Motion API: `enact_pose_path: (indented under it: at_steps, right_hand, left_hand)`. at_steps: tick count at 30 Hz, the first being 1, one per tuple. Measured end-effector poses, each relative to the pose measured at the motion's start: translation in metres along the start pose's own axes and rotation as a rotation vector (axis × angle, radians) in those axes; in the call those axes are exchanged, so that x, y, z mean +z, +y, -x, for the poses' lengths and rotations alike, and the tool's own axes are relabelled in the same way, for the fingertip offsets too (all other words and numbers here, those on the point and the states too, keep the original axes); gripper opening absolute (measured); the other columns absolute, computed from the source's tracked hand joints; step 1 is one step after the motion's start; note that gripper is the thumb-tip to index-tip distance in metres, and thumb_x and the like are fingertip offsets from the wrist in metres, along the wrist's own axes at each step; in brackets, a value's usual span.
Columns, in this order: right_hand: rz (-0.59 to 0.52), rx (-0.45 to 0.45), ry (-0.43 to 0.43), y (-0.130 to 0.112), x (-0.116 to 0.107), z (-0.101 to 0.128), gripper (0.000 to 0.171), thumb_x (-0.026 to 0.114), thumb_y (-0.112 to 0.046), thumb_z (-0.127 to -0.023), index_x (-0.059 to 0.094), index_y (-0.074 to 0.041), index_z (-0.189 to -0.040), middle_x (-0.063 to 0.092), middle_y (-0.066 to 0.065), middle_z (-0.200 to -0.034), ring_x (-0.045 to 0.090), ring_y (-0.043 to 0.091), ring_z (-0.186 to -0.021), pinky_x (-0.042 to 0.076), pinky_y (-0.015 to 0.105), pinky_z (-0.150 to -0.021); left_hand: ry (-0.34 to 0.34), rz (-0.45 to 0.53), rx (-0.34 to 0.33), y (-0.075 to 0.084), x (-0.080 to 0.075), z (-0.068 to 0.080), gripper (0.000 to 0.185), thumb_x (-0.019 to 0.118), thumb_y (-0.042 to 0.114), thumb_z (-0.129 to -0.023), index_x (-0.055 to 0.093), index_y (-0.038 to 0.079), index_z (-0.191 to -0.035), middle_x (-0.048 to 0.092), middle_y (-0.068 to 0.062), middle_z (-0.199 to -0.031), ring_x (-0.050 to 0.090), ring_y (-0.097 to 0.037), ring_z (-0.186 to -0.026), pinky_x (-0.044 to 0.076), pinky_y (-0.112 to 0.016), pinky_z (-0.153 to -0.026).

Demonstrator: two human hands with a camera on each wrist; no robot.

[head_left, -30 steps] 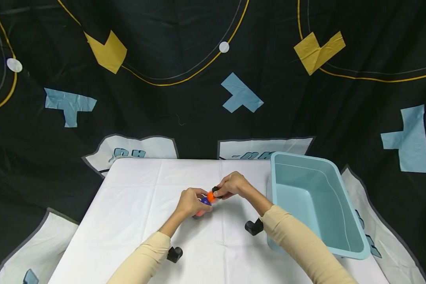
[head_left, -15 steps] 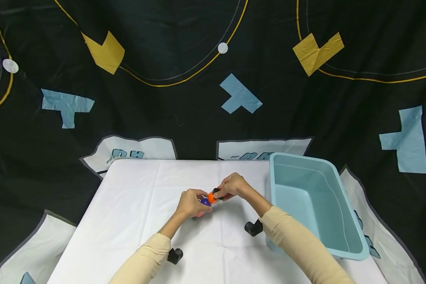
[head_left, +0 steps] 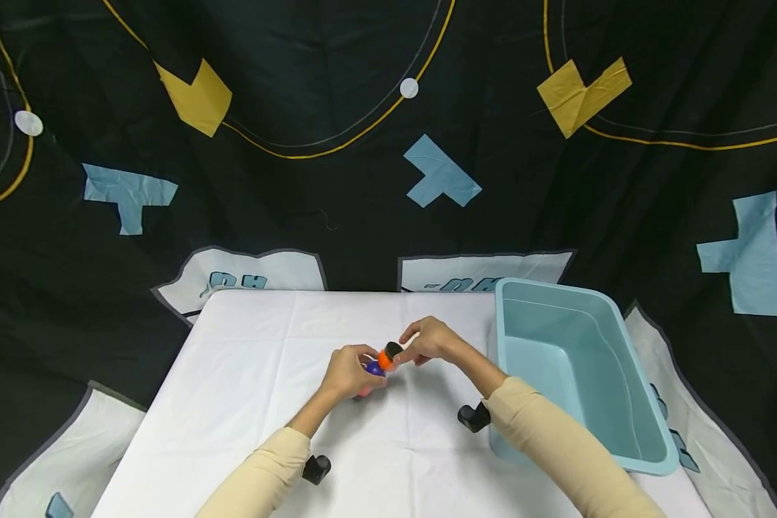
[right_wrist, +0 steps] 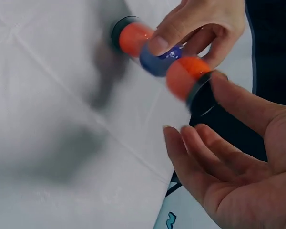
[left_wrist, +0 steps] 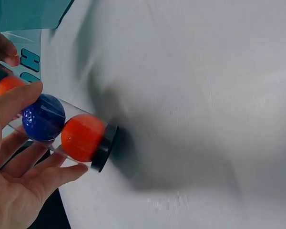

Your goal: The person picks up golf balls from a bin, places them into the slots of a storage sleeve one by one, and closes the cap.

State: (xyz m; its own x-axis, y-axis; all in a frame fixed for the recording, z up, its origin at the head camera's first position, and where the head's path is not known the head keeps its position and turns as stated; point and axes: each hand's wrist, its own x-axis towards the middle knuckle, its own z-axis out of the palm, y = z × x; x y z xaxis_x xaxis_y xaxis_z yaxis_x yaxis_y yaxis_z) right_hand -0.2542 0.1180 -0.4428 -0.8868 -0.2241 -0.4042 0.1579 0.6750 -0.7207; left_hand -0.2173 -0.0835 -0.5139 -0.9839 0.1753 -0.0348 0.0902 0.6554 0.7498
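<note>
- Head view: the person's left hand (head_left: 344, 372) is holding a clear tube (head_left: 377, 367) of balls just above the white-clothed surface (head_left: 246, 381), its fingers curling round the tube's middle. The right hand (head_left: 429, 340) is meeting the tube's black cap (head_left: 393, 351) at the far end, thumb and fingertips on it, the other fingers loosely spread. A light blue plastic bin (head_left: 576, 374) is standing at the right side of the surface, well apart from the tube. Black wrist-camera mounts are showing under both sleeves.
- Left wrist view: the left hand (left_wrist: 19, 186) is cradling the tube (left_wrist: 62, 133) with thumb over and fingers under. An orange ball (left_wrist: 82, 137) is sitting against the black end cap (left_wrist: 104, 148), a blue ball (left_wrist: 43, 117) next to it, and another orange ball (left_wrist: 7, 86) beyond. The tube is tilting over the surface (left_wrist: 195, 105), not touching it.
- Right wrist view: the right hand (right_wrist: 238, 157) is lying mostly open, its thumb pressing the near black cap (right_wrist: 202, 95), its fingers relaxed below the tube. The left hand (right_wrist: 200, 24) is gripping the tube (right_wrist: 162, 57) from above.
</note>
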Motion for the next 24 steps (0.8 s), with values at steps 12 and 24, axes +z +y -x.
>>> enact_pose_path:
  at_steps: [12,24]
  right_hand:
    - [0.349,-0.180,0.200,0.003,-0.032,0.019,0.044,0.078,-0.016,-0.079,0.068,-0.001,-0.119,0.074,0.017,-0.104,0.065,0.032,-0.102,0.057,0.037,-0.072]
    - [0.434,-0.162,0.204,0.002,-0.050,0.028,0.048,0.073,-0.023,-0.087,0.064,0.000,-0.129,0.072,0.020,-0.111,0.063,0.035,-0.109,0.058,0.042,-0.079]
  left_hand:
    - [0.133,-0.047,-0.024,-0.006,-0.026,-0.003,0.042,0.094,0.018,-0.064,0.073,0.006,-0.098,0.077,-0.015,-0.094,0.072,-0.035,-0.091,0.059,-0.041,-0.072]
    - [0.355,0.014,-0.143,-0.014,-0.029,-0.019,0.039,0.090,0.014,-0.069,0.073,0.001,-0.103,0.076,-0.019,-0.100,0.067,-0.041,-0.098,0.053,-0.051,-0.084]
